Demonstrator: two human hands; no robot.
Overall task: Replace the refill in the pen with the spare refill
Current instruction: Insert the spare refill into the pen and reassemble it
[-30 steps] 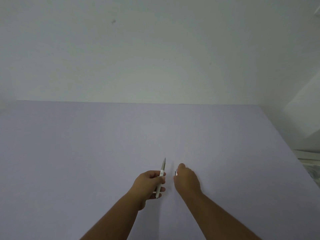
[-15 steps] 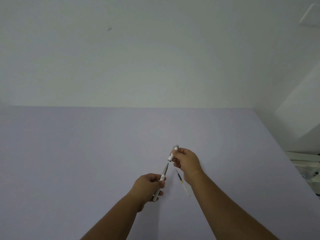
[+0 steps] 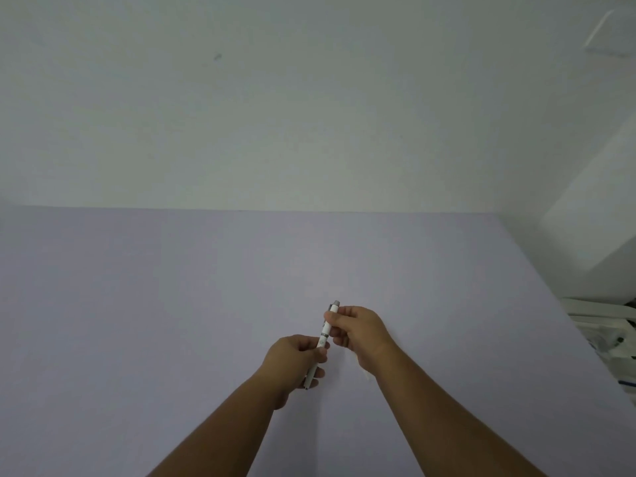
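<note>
A white pen (image 3: 324, 333) with a grey clicker end is held tilted above the lilac table (image 3: 172, 304). My left hand (image 3: 292, 359) grips its lower barrel, with the tip poking out below my fingers. My right hand (image 3: 358, 330) pinches the upper half of the pen, which sits joined onto the lower barrel. A loose refill lies on the table under my right wrist, with only its pale end (image 3: 365, 374) showing.
The table runs back to a plain white wall (image 3: 309, 115). Its right edge slopes down towards white clutter and cables (image 3: 609, 332) on the floor side. A white block (image 3: 599, 235) stands at the right.
My right hand brought the upper pen half down over the refill sticking out of the lower barrel, so the two halves now meet. The loose refill on the table is now mostly hidden.
</note>
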